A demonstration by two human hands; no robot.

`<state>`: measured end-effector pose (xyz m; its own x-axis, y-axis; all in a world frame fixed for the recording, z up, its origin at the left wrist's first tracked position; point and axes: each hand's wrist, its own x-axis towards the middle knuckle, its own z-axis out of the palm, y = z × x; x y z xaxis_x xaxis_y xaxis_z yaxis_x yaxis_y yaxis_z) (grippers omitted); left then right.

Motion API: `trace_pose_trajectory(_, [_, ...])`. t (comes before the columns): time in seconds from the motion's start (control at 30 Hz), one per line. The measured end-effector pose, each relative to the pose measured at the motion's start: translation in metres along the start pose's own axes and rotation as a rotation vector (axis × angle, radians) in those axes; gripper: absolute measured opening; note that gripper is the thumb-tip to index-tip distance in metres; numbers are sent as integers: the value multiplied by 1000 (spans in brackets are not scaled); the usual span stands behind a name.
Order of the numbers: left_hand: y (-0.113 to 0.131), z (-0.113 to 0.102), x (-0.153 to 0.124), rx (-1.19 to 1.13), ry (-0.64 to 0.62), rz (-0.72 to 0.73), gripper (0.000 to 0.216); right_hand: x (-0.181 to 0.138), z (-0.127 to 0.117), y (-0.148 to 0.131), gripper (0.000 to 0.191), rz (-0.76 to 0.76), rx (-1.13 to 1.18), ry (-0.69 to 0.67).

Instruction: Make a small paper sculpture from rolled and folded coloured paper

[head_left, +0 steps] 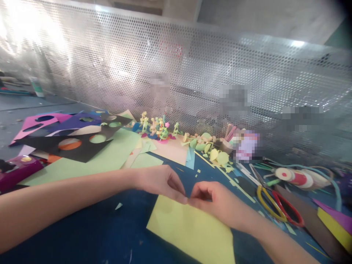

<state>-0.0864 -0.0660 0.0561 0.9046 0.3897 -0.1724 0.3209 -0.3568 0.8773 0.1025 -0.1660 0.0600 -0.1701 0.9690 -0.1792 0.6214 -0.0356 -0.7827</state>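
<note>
A sheet of yellow paper [192, 231] lies on the dark blue tabletop in front of me. At its far edge my left hand [163, 183] is closed, thumb and fingertips pinched together on the paper. Right beside it, my right hand [216, 201] pinches the same edge, and the fingertips of both hands meet. What lies between the fingertips is partly hidden. Scissors [275, 205] with one yellow and one red handle rest to the right of my right hand. Beyond my left hand, large pale green paper [110, 154] spreads out.
Black paper with cut-out holes [85, 156] and pink paper [24, 121] lie left, near a magenta tool [20, 172]. Small paper figures [162, 128] and green paper discs [220, 156] stand before a perforated metal screen [110, 55]. A red-and-white spool [298, 178] lies right.
</note>
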Motion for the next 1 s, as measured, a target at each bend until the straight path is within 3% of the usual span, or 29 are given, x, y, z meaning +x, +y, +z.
trace_pose_trajectory(0.13, [2,5,0,-15,35,32,25,0,-2,-2,17,-14,2,23])
trace_pose_trajectory(0.6, [-15,-16,13,-35,154,3,29,11,-39,23,21,-48,-5,86])
trace_pose_trajectory(0.8, [-21,-17,17,-1,204,-2,31,13,-44,29,24,-11,39,99])
trace_pose_trajectory(1.0, [-32,-20,18,-198,210,-49,34,16,-53,35,25,9,55,178])
